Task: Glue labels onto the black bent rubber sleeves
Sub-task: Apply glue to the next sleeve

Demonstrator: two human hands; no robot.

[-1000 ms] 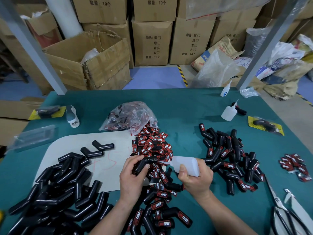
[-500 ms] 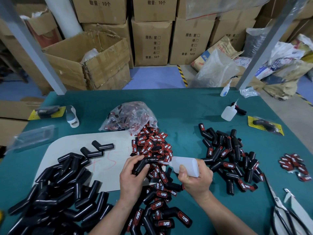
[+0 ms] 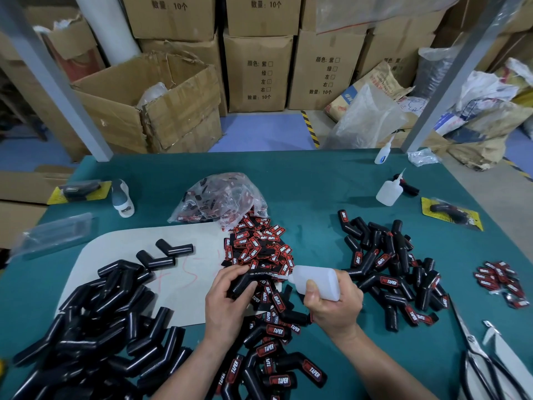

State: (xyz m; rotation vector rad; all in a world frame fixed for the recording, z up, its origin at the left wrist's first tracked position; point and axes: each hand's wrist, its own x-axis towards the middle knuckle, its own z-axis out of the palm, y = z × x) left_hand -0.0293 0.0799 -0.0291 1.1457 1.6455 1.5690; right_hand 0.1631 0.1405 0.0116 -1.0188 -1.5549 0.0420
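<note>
Fingers [image 3: 230,274] of left hand [image 3: 227,301] curled round one black bent sleeve [image 3: 253,277], held over the label heap [image 3: 259,243]. Right hand [image 3: 336,304] grips glue bottle [image 3: 315,280], nozzle at the sleeve. Unlabelled sleeves [image 3: 95,313] left of heap, labelled sleeves [image 3: 395,269] right, on bench [image 3: 302,192].

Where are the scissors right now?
The scissors lie on the teal table at its near right corner in the head view, just right of the pile of labelled sleeves and below a small heap of loose labels.
</note>
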